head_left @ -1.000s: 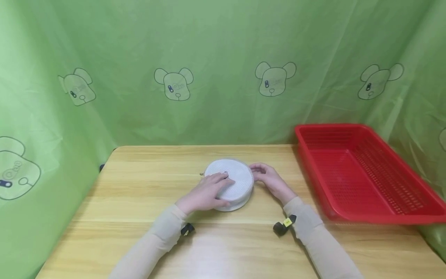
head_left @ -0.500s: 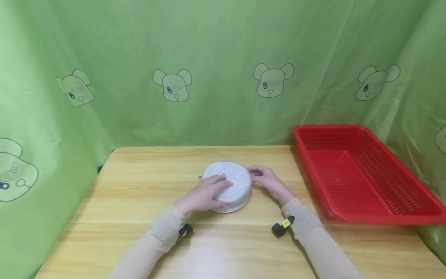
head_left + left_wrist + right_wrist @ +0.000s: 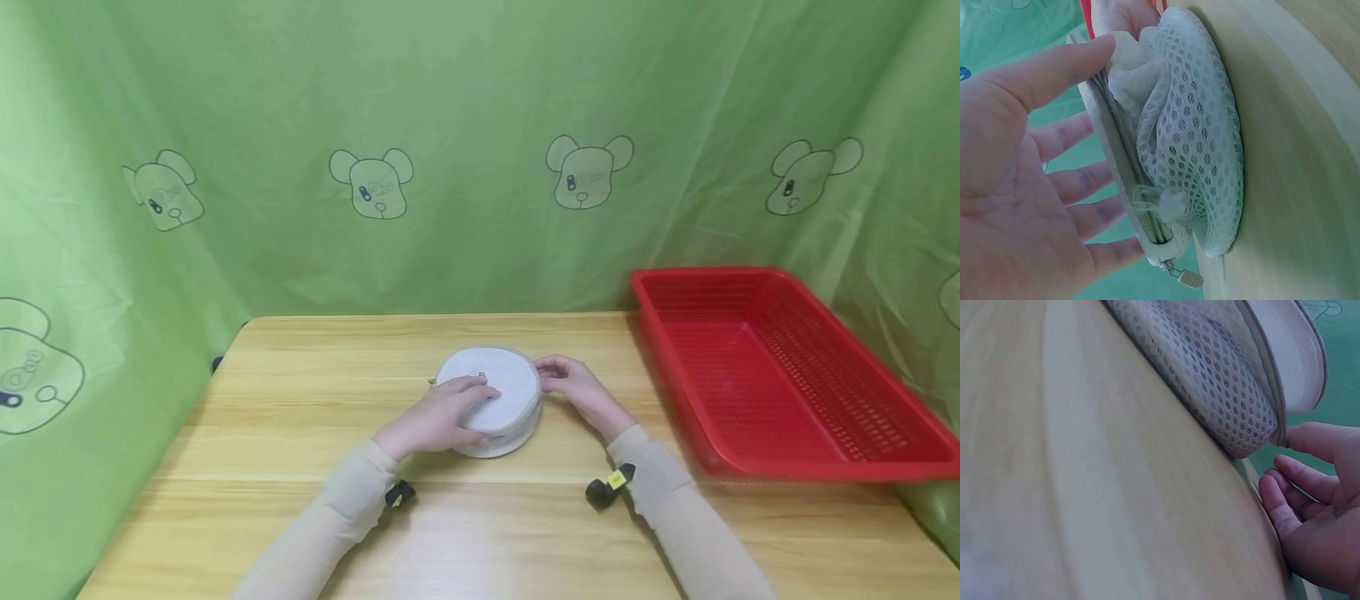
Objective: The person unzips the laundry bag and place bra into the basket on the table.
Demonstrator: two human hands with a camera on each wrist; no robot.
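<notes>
A round white mesh laundry bag [image 3: 517, 392] lies on the table in the head view, its zipper partly undone. My left hand [image 3: 442, 412] holds its flat lid, fingers spread over the top and thumb at the near rim. In the left wrist view the thumb of the left hand [image 3: 1029, 162] reaches the zipper edge; a zipper pull [image 3: 1190, 279] dangles at the bottom. On the bag's right side is my right hand [image 3: 581, 390]. From the right wrist, one finger of the right hand [image 3: 1329, 506] touches the zippered rim, the others loosely bent and holding nothing.
A red plastic basket [image 3: 806, 467] with slotted sides stands at the right of the wooden table [image 3: 315, 358]. Behind and at both sides hangs a green curtain [image 3: 480, 267] printed with bear heads.
The lid's near right edge has risen slightly from the lower part of the bag. Both hands stay nearly where they were; the whole head view has shifted a little.
</notes>
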